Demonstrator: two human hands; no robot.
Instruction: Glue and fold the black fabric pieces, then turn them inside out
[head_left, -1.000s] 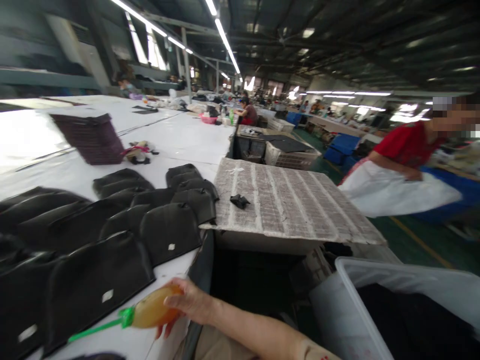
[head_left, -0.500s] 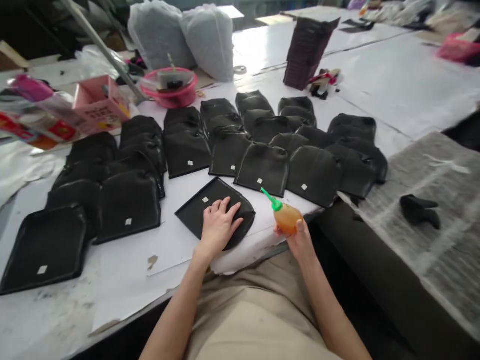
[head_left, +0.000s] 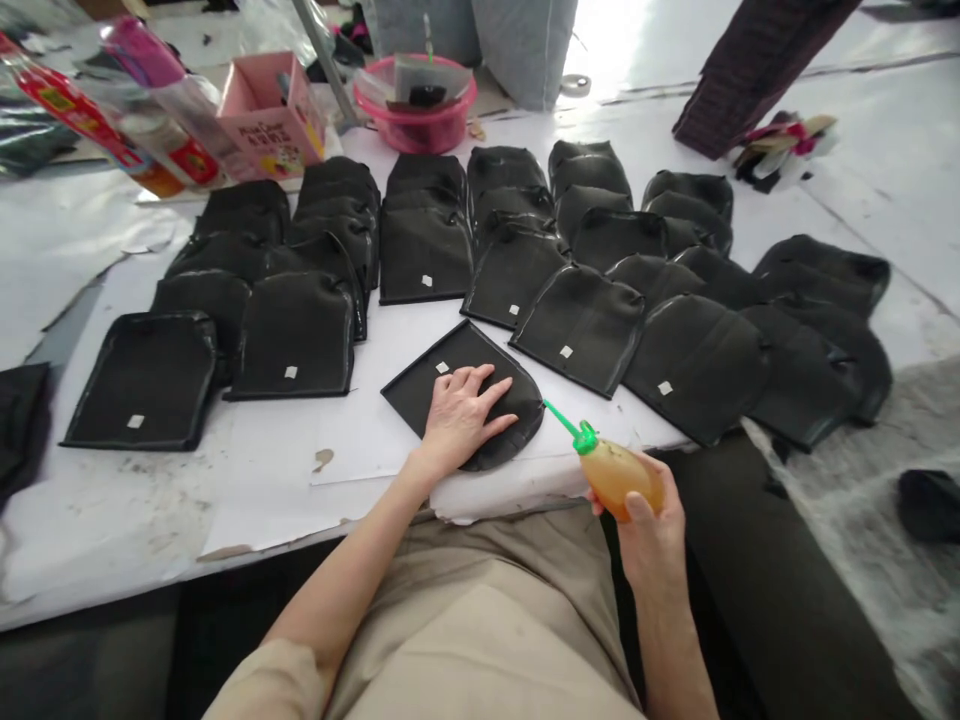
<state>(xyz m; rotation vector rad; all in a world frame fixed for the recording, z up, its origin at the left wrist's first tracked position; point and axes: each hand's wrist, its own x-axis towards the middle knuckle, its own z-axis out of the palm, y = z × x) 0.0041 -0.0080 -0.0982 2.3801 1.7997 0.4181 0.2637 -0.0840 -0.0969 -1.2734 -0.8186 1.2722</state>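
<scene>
My left hand (head_left: 466,412) lies with fingers spread on a black leather-like piece (head_left: 409,388), which has one rounded end and a small white sticker. In my right hand (head_left: 651,510) is a squeeze bottle (head_left: 619,474) of amber liquid with a long green nozzle (head_left: 562,417). The nozzle's tip is at the rounded right edge of the black piece. My right thumb and fingers are wrapped around the bottle. Beyond my hands, similar black pieces (head_left: 579,325) overlap in rows on the white-covered table (head_left: 262,500).
At the back left stand a pink box (head_left: 259,125), several bottles (head_left: 161,125) and a pink basin (head_left: 420,125). A dark stack (head_left: 750,75) stands at the back right, near a bundle of scraps (head_left: 784,150). Whitish sheeting (head_left: 847,540) covers the right side.
The bottle's nozzle has come down to the edge of the black piece, having been apart from it before. My left hand stays spread on the piece. The whole view has shifted.
</scene>
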